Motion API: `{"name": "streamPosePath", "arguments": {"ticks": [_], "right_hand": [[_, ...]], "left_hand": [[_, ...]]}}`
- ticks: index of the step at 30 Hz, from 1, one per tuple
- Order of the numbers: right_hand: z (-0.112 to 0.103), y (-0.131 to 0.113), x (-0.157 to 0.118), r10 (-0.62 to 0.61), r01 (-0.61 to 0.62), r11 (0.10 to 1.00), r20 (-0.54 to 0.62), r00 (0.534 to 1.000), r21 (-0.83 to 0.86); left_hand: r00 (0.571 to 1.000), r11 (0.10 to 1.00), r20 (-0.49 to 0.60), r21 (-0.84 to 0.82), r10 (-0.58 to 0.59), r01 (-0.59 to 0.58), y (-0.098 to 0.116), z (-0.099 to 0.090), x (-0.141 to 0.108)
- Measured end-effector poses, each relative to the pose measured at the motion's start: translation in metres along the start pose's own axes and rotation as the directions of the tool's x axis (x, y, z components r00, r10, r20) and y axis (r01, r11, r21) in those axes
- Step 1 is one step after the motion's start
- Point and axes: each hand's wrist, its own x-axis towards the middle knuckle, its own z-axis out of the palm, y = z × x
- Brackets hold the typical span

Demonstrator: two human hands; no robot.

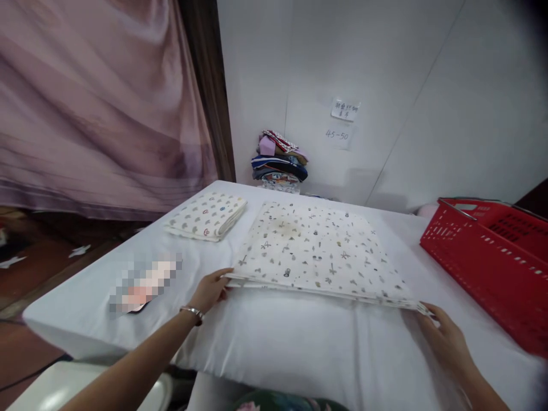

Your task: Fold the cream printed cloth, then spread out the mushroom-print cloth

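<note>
Both near corners of the patterned cloth point(317, 245) are pinched, one in the fingers of the left hand point(210, 291) and the other in those of the right hand point(443, 328), so neither hand is nearer to it. From that held edge the cloth lies flat on the desk point(299, 348), reaching away beyond the hands, and its longer direction seems to run across, from one hand to the other. A folded cloth point(205, 214) sits beyond and left of the left hand, and a red basket point(483, 257) beyond and right of the right hand.
</note>
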Motion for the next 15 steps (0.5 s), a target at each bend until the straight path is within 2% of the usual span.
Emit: {"name": "streamPosePath", "arguments": {"ticks": [3, 5, 8, 11, 13, 15], "right_hand": [[-0.011, -0.004, -0.015, 0.006, -0.012, 0.999, -0.11, 0.994, -0.051], [-0.013, -0.001, -0.025, 0.013, -0.02, 0.998, -0.119, 0.993, -0.054], [-0.005, 0.018, -0.041, -0.017, 0.018, 1.0, -0.04, 0.999, 0.002], [0.004, 0.037, -0.048, -0.037, 0.037, 0.999, 0.004, 0.999, -0.005], [0.006, 0.042, -0.047, -0.025, 0.026, 0.998, 0.017, 1.0, -0.059], [0.005, 0.043, -0.045, -0.046, 0.051, 0.992, 0.042, 0.998, -0.114]], "left_hand": [[0.997, 0.987, -0.059, -0.146, 0.057, -0.065, -0.003, -0.008, -0.012], [0.993, 0.988, -0.098, -0.134, 0.062, -0.075, -0.007, -0.014, -0.021], [0.996, 0.998, -0.081, 0.056, 0.025, -0.021, -0.021, -0.017, -0.033], [0.997, 0.963, -0.066, 0.268, 0.04, -0.021, -0.03, -0.016, -0.038], [0.997, 0.916, -0.049, 0.399, 0.064, -0.04, -0.032, -0.015, -0.038], [0.993, 0.828, -0.022, 0.554, 0.117, -0.085, -0.032, -0.015, -0.038]]}}
